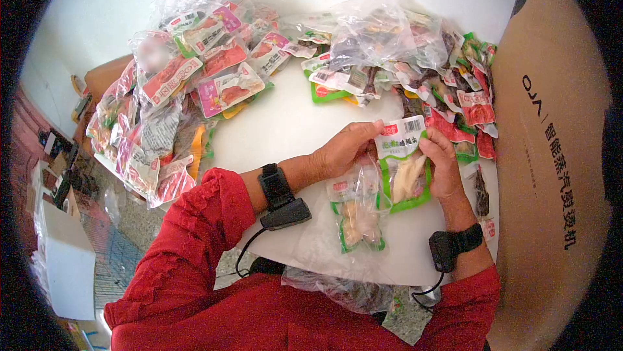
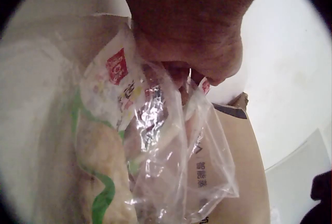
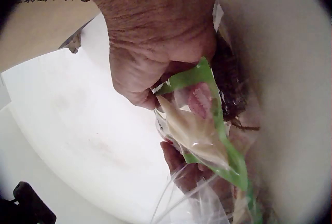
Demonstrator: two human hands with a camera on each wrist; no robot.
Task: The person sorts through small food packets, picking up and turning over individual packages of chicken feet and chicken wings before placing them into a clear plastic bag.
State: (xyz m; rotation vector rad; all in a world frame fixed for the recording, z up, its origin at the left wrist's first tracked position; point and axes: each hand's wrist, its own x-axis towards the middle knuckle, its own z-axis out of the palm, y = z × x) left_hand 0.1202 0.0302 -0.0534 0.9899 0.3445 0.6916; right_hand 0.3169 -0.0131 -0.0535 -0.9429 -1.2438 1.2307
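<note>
My right hand (image 1: 443, 166) pinches a green-and-white food packet (image 1: 405, 176) by its right edge. Pale pieces show through the packet's clear front, and its printed top faces up. From my left hand (image 1: 344, 150) hangs a clear plastic bag (image 2: 207, 167), gripped at its top. The left thumb is right at the packet's upper left corner. Inside or behind the bag's film, a second green-edged packet (image 1: 350, 218) with pale, rounded contents hangs over the table. In the right wrist view the left fingers (image 3: 179, 169) show below the first packet, close to the bag's film.
A heap of packets in clear bags (image 1: 195, 85) covers the table's left side. Another pile (image 1: 389, 59) lies at the back right, with dark-filled packets (image 1: 480, 195) along the right edge. A tall cardboard box (image 1: 551, 156) borders the white table (image 1: 279, 130) on the right.
</note>
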